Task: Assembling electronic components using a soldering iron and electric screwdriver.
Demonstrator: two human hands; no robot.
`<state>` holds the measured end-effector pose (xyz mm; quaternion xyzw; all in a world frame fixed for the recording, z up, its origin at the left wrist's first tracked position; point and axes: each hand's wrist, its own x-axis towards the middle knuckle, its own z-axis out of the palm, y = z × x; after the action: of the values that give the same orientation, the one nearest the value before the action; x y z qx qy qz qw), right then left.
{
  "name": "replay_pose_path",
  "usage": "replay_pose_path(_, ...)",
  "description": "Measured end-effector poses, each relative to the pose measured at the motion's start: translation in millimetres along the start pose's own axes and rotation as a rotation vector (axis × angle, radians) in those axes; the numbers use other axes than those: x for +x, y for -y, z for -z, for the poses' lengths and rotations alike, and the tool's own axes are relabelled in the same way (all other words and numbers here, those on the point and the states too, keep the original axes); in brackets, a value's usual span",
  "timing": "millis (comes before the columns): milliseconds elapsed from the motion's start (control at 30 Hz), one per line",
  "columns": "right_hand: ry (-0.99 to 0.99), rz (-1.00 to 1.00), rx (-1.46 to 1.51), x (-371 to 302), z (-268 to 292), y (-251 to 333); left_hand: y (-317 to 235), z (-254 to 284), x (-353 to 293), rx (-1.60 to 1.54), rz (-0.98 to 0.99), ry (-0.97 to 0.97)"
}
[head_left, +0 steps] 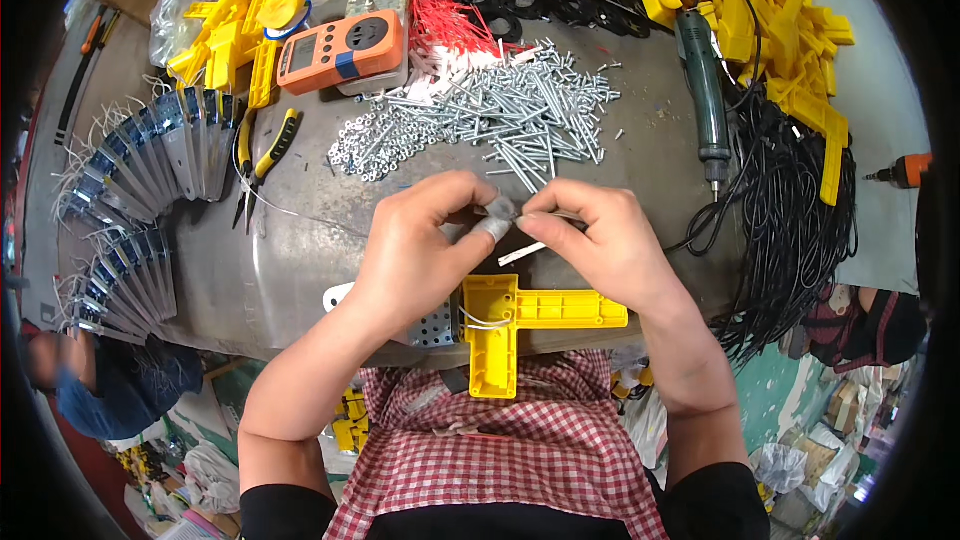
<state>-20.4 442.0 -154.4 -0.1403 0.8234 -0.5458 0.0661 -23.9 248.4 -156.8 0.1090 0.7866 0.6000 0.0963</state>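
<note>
My left hand (430,235) is closed in a pinch over the near middle of the table, with grey wrapping on its thumb and fingertip. Against it, the fingers of my right hand (590,235) are pinched too; the small thing where the fingertips meet is hidden. A thin white strip (520,254) sticks out below my right thumb. Under my hands, at the table's near edge, lies a yellow plastic housing (492,345), its hollow side up. White wires (485,322) run from it towards a perforated metal plate (432,328), partly covered by my left forearm.
Beyond my hands are piled screws (550,100) and nuts (375,145). Pliers (265,160), bladed parts with wires (150,160) and an orange meter (340,48) are on the left. On the right lie an electric screwdriver (703,90), black cables (800,210) and yellow housings (790,20).
</note>
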Motion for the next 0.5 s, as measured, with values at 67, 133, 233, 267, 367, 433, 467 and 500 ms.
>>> replay_pose_path(67, 0.003, -0.041, 0.082, -3.7, 5.9, -0.9, -0.3, 4.1, 7.1, -0.085, 0.119, 0.010)
replay_pose_path(133, 0.005, -0.086, 0.165, -6.3, 7.4, -0.7, -3.7, 5.7, 10.3, -0.268, 0.141, 0.050)
replay_pose_path(233, 0.013, -0.116, 0.101, -8.2, 4.1, -0.1, -2.1, -0.7, 8.3, -0.392, 0.134, 0.063)
replay_pose_path(267, 0.009, -0.114, 0.103, -7.0, 2.1, 0.0, 0.8, -1.7, 6.8, -0.389, 0.132, 0.066)
replay_pose_path(367, 0.005, -0.008, -0.032, -5.6, -1.5, -2.0, 5.5, -3.8, 5.4, -0.330, 0.168, 0.075)
replay_pose_path(433, 0.002, -0.069, 0.076, -7.5, 1.7, 0.3, 4.1, -1.1, 6.6, -0.347, 0.153, 0.060)
replay_pose_path(467, 0.000, -0.130, 0.184, -7.8, 3.0, 1.2, 2.8, 0.3, 7.3, -0.355, 0.145, 0.051)
replay_pose_path(500, 0.001, -0.127, 0.185, -7.6, 2.5, -1.1, 0.5, -0.7, 8.4, -0.255, 0.176, 0.066)
